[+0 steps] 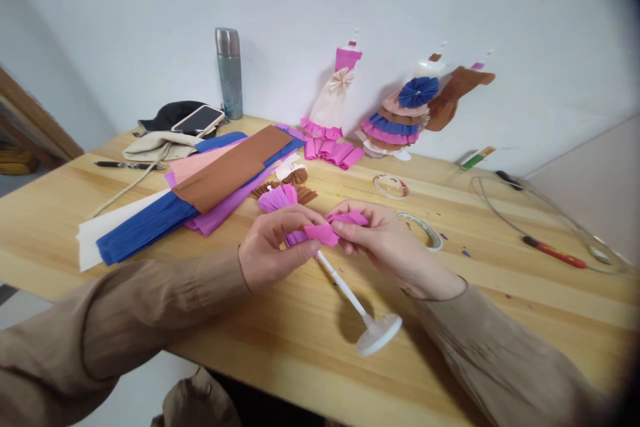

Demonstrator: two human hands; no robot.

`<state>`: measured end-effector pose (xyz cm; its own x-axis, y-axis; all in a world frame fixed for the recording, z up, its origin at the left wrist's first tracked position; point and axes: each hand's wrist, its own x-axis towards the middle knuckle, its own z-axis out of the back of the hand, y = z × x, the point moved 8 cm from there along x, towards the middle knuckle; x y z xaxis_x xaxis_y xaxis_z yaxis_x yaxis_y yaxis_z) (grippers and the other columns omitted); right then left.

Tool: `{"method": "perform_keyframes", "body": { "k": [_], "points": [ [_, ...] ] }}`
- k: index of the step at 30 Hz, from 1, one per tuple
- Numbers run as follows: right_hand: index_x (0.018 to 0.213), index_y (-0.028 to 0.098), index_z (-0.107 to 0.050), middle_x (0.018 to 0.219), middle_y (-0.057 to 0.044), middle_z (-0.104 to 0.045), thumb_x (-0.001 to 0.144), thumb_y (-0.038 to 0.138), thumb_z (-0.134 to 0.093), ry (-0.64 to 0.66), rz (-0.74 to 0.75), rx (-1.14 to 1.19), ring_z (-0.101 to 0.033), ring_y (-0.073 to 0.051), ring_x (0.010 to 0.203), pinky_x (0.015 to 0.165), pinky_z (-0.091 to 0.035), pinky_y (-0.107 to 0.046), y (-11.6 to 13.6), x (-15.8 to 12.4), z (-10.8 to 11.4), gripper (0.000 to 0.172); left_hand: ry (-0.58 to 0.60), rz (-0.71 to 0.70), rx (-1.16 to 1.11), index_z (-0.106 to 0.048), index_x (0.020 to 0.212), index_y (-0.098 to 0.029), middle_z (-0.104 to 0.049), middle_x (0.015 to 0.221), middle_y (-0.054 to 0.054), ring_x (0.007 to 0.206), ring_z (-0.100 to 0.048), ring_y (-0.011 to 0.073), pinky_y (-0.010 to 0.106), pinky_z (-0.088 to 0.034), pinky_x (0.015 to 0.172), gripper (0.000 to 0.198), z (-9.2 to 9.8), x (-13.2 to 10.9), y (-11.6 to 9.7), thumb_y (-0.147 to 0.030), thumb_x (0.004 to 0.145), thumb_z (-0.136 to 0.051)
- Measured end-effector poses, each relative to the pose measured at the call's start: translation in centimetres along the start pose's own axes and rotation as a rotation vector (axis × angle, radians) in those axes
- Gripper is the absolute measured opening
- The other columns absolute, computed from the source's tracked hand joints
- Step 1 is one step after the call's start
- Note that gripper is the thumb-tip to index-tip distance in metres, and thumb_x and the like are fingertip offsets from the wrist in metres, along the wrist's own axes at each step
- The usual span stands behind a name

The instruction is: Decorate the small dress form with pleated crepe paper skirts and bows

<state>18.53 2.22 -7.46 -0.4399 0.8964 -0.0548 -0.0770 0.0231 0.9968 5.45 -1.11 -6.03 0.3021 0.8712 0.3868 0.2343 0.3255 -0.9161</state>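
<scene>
Between my two hands is a small folded strip of bright pink crepe paper (323,235). My left hand (277,240) pinches its left part between thumb and fingers. The thumb and fingertips of my right hand (387,240) press on its right part. Just below, a white stand (383,333) with a thin stem and round base tilts over the table, its upper end hidden behind my hands. Purple pleated paper (277,198) shows behind my left hand, beside a brown pleated paper fan (305,195).
Stacked crepe paper strips (230,173) lie on the left, near a phone (199,119) and a pen (130,165). A steel flask (229,73) and paper-dressed mannequins (333,93) stand along the wall. Tape rolls (425,230) and a red-handled, corded tool (555,252) lie right.
</scene>
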Motion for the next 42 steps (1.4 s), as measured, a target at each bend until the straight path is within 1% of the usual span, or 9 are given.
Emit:
{"method": "perform_keyframes", "body": {
  "k": [5,9,13,16,21,27,30,35,42],
  "points": [
    [0.078,0.017,-0.060,0.063,0.003,-0.059,0.066,0.038,-0.082,-0.092,0.009,0.088,-0.048,-0.007,0.050,0.048,-0.037,-0.022,0.1,0.2,0.5,0.032,0.024,0.050,0.035,-0.075,0.087,-0.020,-0.071,0.089,0.007,0.091,-0.063,0.0210,0.033,-0.049,0.084,0.010,-0.3,0.0,0.2,-0.024,0.081,-0.070],
    [0.091,0.018,-0.062,0.064,0.005,-0.060,0.062,0.033,-0.084,-0.138,0.014,0.151,-0.049,-0.006,0.048,0.046,-0.038,-0.021,0.1,0.2,0.7,0.039,0.045,0.103,-0.005,-0.075,0.084,-0.019,-0.073,0.090,0.006,0.090,-0.064,0.0195,0.031,-0.049,0.083,0.010,-0.6,-0.1,0.6,-0.027,0.081,-0.070],
    [0.100,0.018,-0.062,0.065,0.005,-0.061,0.064,0.032,-0.084,-0.155,0.048,0.108,-0.049,-0.006,0.047,0.045,-0.038,-0.020,0.5,0.0,0.9,0.045,-0.050,0.236,-0.112,-0.074,0.078,-0.018,-0.070,0.070,0.004,0.066,-0.063,0.0155,0.028,-0.049,0.065,0.019,0.0,-0.2,1.7,-0.036,0.074,-0.078],
    [0.104,0.018,-0.063,0.065,0.005,-0.060,0.066,0.035,-0.082,-0.139,0.066,0.079,-0.049,-0.006,0.048,0.045,-0.039,-0.020,0.7,0.0,0.8,0.046,-0.069,0.305,-0.134,-0.074,0.078,-0.017,-0.069,0.061,0.003,0.057,-0.063,0.0154,0.029,-0.049,0.060,0.028,0.1,-0.2,2.2,-0.043,0.070,-0.080],
    [0.105,0.018,-0.063,0.066,0.005,-0.059,0.069,0.036,-0.080,-0.091,0.065,0.083,-0.048,-0.006,0.048,0.044,-0.037,-0.020,0.7,-0.1,0.2,0.044,-0.066,0.312,-0.117,-0.073,0.074,-0.016,-0.068,0.057,0.004,0.053,-0.061,0.0152,0.029,-0.049,0.058,0.032,0.1,-0.1,2.2,-0.046,0.069,-0.080],
    [0.101,0.019,-0.062,0.064,0.006,-0.059,0.067,0.034,-0.081,-0.103,0.062,0.109,-0.047,-0.005,0.046,0.044,-0.036,-0.020,0.8,-0.1,-0.1,0.041,-0.062,0.259,-0.138,-0.071,0.074,-0.015,-0.066,0.060,0.002,0.050,-0.058,0.0117,0.025,-0.048,0.053,0.022,0.0,0.0,2.1,-0.036,0.071,-0.078],
    [0.098,0.019,-0.063,0.065,0.005,-0.061,0.063,0.031,-0.082,-0.111,0.058,0.138,-0.047,-0.005,0.046,0.043,-0.035,-0.021,0.8,0.0,-0.2,0.042,-0.074,0.243,-0.125,-0.071,0.083,-0.015,-0.065,0.066,0.001,0.050,-0.058,0.0097,0.024,-0.048,0.051,0.020,0.0,-0.1,2.1,-0.027,0.070,-0.079],
    [0.100,0.020,-0.064,0.064,0.005,-0.060,0.064,0.028,-0.081,-0.121,0.052,0.142,-0.047,-0.006,0.046,0.044,-0.035,-0.021,0.7,-0.3,-0.3,0.041,-0.083,0.240,-0.088,-0.066,0.113,-0.016,-0.058,0.062,-0.005,0.050,-0.058,0.0090,0.023,-0.050,0.053,0.045,0.2,-0.1,2.3,-0.017,0.069,-0.077],
    [0.098,0.017,-0.065,0.062,0.004,-0.060,0.068,0.031,-0.081,-0.098,0.038,0.173,-0.046,-0.005,0.047,0.045,-0.034,-0.020,0.6,-0.6,-0.9,0.037,-0.065,0.256,-0.066,-0.062,0.114,-0.013,-0.063,0.069,-0.001,0.055,-0.061,0.0108,0.024,-0.051,0.054,0.043,0.3,0.0,3.2,-0.018,0.072,-0.073]
  ]
}}
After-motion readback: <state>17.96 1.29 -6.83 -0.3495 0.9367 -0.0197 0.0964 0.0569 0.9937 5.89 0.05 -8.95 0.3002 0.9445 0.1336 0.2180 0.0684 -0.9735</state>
